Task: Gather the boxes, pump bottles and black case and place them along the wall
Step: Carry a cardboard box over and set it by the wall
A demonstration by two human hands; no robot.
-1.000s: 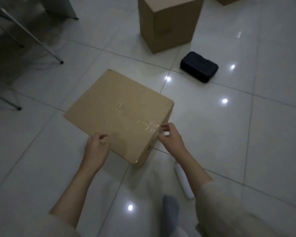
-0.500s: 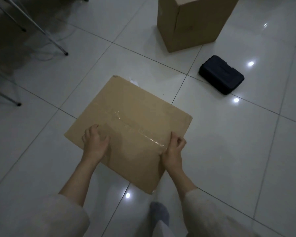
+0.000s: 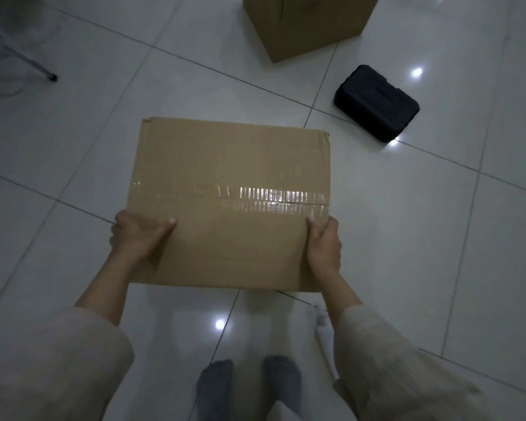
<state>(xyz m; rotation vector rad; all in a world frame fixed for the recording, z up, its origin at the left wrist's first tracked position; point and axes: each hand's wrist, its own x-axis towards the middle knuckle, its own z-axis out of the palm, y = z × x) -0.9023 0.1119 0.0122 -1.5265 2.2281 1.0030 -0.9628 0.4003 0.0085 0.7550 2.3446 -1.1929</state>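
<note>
Fingers wrap the two short sides of a flat cardboard box (image 3: 230,205): the left hand (image 3: 140,235) has its thumb laid across the top panel and its other fingers tucked under the edge out of sight, and the right hand (image 3: 324,243) clamps the opposite edge in the same way, thumb up beside the tape. Gripping opposite sides near the closer end lets the person keep the wide panel level and close to the body, which suits carrying it off to the wall. The box appears to be off the floor, since its near edge hangs above the tiles in front of the socked feet (image 3: 246,387).

Its top is plain brown corrugated board, matte, with a strip of clear glossy tape (image 3: 255,197) running across the seam and catching the light in ridges. A second, taller cardboard box (image 3: 307,22) stands at the top of the view, and the black case (image 3: 377,103), a rounded moulded rectangle, lies near it on the floor; both are yet to be gathered. The floor (image 3: 73,141) is glossy pale tile with thin dark grout lines. A white object (image 3: 322,329), possibly a pump bottle, lies behind the right forearm, mostly hidden.
</note>
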